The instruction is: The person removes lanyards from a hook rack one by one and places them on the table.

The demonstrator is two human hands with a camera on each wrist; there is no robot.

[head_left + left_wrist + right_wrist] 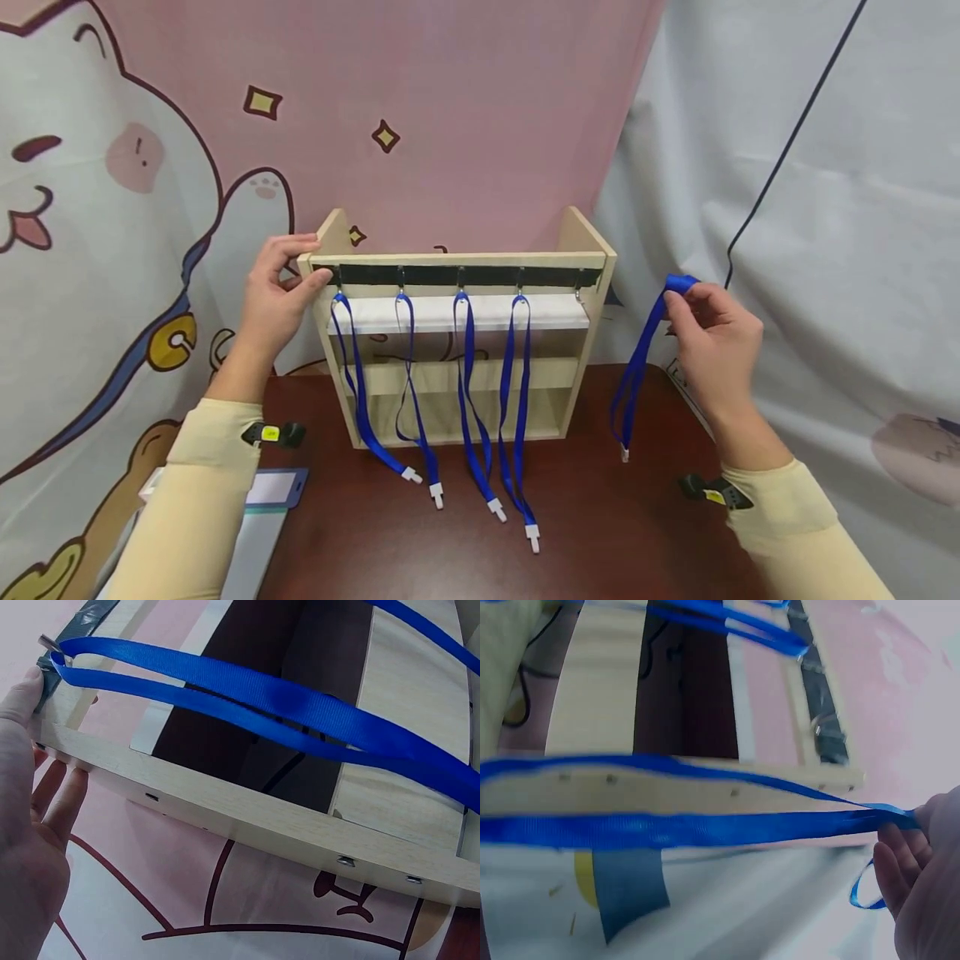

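Note:
A light wooden rack [480, 259] stands on the table, with a black strip [431, 274] carrying several metal hooks along its upper front. My left hand [276, 287] grips its upper left corner, thumb on the front and fingers along the outer side panel [187, 796]. Several blue lanyards with white clips hang from the hooks, the leftmost lanyard [225, 679] just beside that thumb. The rightmost hook [579, 286] bears no lanyard. Right of the rack, my right hand [716, 346] pinches another blue lanyard [636, 367] near its top loop; its clip [625, 455] dangles low.
A dark red-brown table [600, 525] lies beneath the rack. At the lower left, partly behind the left sleeve, are a blue-framed card holder [277, 487] and a pale flat item [258, 550]. Printed pink cloth [480, 125] and white cloth [847, 250] enclose the table.

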